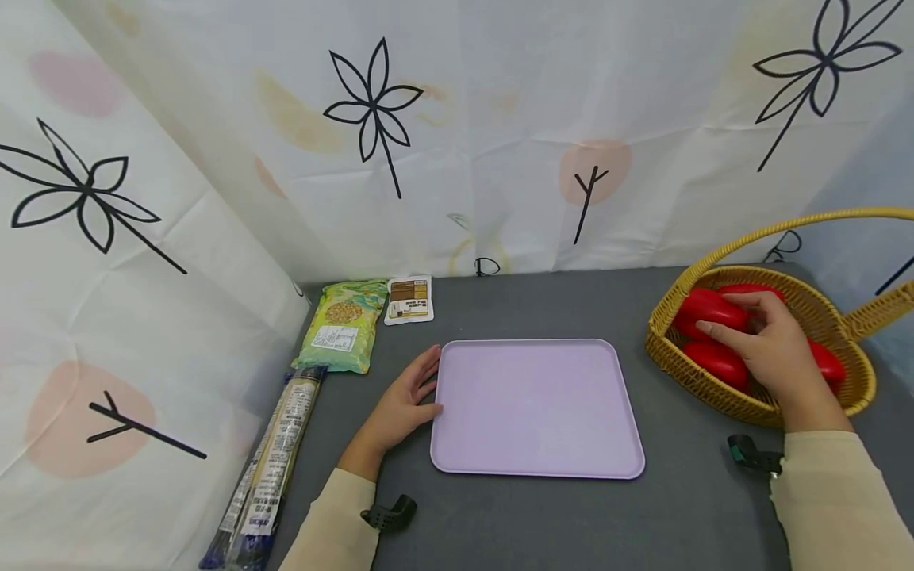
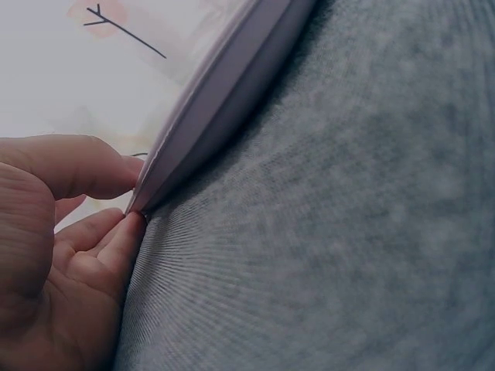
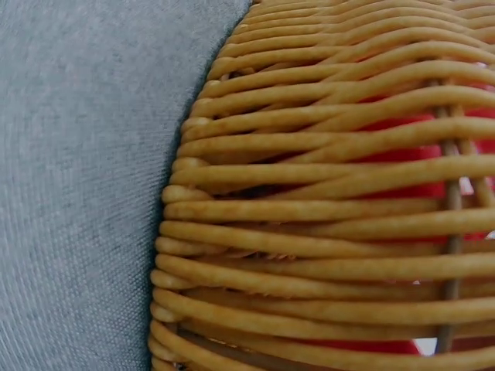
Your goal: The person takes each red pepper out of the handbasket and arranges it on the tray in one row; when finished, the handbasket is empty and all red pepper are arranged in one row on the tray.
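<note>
A light purple rectangular tray point(image 1: 535, 408) lies flat on the grey tabletop. My left hand point(image 1: 400, 404) touches its left edge with fingers extended; the left wrist view shows fingertips and thumb right at the rim. On the right, my right hand point(image 1: 778, 345) reaches into a yellow wicker basket point(image 1: 685, 390), thumb and fingers around a glossy red oblong thing point(image 1: 703, 309). Several similar red pieces, one at the front point(image 1: 716, 363), lie around that hand. In the right wrist view the woven wall point(image 3: 309, 209) hides the right hand, and red shows through its gaps.
At the left lie a green and yellow food packet point(image 1: 339, 325), a small white and brown sachet point(image 1: 409, 300) and long dark packages with white labels point(image 1: 274, 468). The basket's tall handle point(image 1: 771, 230) arches over it. Patterned white cloth point(image 1: 500, 174) hangs behind.
</note>
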Demonstrator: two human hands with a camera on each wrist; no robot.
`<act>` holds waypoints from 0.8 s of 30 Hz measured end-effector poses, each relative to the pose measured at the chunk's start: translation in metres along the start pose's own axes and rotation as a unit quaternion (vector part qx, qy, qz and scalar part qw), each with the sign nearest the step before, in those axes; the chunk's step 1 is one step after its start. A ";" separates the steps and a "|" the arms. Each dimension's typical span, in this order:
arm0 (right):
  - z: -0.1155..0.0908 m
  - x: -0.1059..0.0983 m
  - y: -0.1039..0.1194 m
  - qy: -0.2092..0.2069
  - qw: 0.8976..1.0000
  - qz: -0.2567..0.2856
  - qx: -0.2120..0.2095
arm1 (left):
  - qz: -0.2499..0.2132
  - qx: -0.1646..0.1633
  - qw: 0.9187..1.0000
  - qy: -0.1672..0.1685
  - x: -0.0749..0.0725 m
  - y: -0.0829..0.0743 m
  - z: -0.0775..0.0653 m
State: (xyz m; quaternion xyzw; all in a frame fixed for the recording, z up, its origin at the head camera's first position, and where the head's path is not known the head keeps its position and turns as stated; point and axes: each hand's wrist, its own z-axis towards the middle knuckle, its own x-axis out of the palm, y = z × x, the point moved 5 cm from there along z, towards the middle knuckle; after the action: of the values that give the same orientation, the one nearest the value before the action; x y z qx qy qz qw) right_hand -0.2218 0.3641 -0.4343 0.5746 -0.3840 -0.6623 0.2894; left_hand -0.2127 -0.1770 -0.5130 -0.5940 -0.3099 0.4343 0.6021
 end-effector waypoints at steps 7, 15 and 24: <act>0.001 -0.004 0.003 0.013 1.000 -0.019 0.009 | 0.002 0.000 1.000 -0.004 0.000 0.000 -0.001; -0.004 -0.003 0.003 0.003 0.999 0.037 0.008 | 0.002 0.004 1.000 -0.002 0.000 -0.001 -0.001; -0.009 -0.008 0.003 0.001 0.997 0.078 0.005 | 0.004 0.000 1.000 -0.005 0.000 0.000 -0.002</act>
State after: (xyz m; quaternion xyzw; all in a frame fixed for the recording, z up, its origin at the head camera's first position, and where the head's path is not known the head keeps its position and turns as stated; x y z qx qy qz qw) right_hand -0.2122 0.3675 -0.4274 0.5447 -0.4306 -0.6353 0.3381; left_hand -0.2112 -0.1776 -0.5129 -0.5929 -0.3105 0.4400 0.5987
